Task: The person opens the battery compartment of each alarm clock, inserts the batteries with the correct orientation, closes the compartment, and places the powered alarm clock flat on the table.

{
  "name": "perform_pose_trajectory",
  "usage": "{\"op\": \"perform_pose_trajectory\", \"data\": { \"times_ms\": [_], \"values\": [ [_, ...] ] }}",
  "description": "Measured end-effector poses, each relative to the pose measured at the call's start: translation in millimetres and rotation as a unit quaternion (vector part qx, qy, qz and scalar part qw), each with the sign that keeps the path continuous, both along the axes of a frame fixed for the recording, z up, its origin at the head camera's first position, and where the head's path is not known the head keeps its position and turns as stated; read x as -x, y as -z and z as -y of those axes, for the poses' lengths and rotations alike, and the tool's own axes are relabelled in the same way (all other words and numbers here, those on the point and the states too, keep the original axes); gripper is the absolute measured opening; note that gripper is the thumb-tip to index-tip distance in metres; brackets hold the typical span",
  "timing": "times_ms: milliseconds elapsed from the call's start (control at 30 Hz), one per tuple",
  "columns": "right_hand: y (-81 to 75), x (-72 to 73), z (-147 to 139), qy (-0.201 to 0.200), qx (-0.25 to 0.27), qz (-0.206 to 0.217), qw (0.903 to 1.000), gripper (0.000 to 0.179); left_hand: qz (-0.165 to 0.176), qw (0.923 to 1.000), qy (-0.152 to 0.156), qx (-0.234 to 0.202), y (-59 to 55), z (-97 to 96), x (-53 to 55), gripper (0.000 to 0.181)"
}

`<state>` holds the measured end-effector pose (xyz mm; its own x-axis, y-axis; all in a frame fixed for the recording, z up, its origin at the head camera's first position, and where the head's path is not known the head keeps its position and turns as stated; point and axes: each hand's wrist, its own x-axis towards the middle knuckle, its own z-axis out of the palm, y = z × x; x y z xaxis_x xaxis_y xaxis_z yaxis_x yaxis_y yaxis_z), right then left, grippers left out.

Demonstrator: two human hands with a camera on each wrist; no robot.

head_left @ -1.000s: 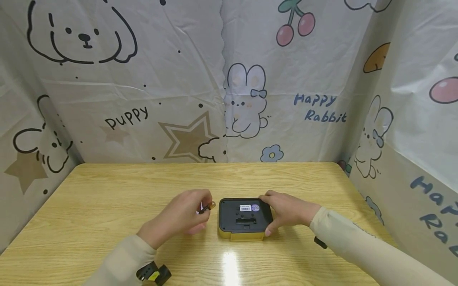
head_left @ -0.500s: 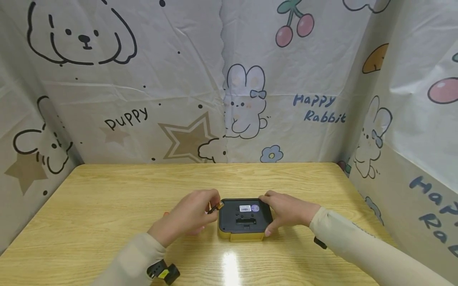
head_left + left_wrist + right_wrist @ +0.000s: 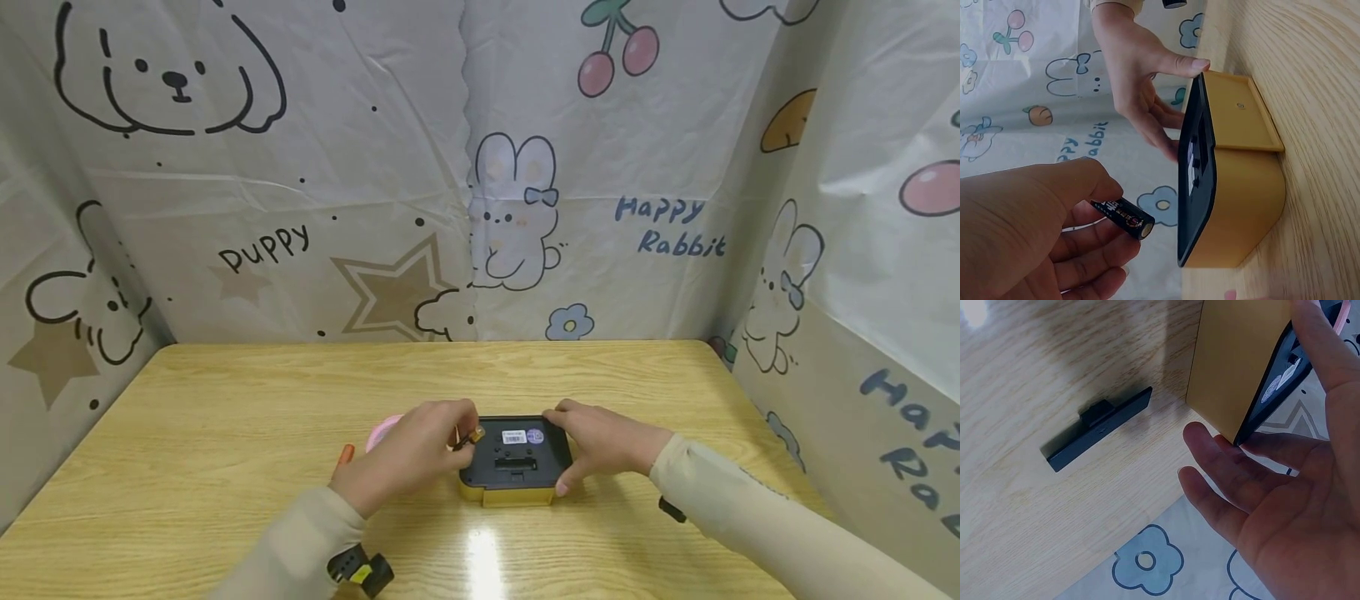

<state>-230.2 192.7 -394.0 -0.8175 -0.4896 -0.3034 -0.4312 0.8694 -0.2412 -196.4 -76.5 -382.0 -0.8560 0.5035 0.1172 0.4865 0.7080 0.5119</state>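
Note:
Between thumb and fingers, my left hand [image 3: 420,443] pinches a small black battery [image 3: 1129,215] with a gold end. It is held over the left edge of a yellow box-shaped device [image 3: 517,497], whose black back faces up. A narrow battery slot [image 3: 516,464] lies uncovered in that back, below a white label. My right hand [image 3: 611,437] grips the device's right side, thumb at the near corner and fingers at the far one. A black battery cover [image 3: 1100,428] with a small tab rests on the table in the right wrist view.
Left of the device, a pink round-edged object [image 3: 381,432] and an orange stick-like piece [image 3: 346,455] are partly hidden by my left hand and forearm. The wooden table [image 3: 225,417] meets a printed cloth [image 3: 300,208] at its back.
My left hand has moved right with the battery, from beside the device to over its left edge. More of the pink and orange objects now shows. The right hand stays put.

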Motion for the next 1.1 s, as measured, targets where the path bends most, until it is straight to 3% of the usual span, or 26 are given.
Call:
{"op": "perform_pose_trajectory", "data": {
  "times_ms": [233, 467, 1100],
  "values": [
    [0.2, 0.2, 0, 0.003, 0.003, 0.004, 1.0, 0.111, 0.016, 0.9999, 0.001, -0.003, 1.3, -11.9, 1.2, 0.014],
    [-0.1, 0.0, -2, 0.005, 0.014, 0.007, 0.9999, 0.111, -0.002, 0.9996, 0.028, -0.007, 5.6, -24.3, 3.5, 0.014],
    [0.9, 1.5, -3, -0.013, 0.012, -0.003, 0.9998, 0.111, 0.014, 0.997, 0.072, -0.024, 19.4, -41.7, 10.9, 0.015]
  ]
}}
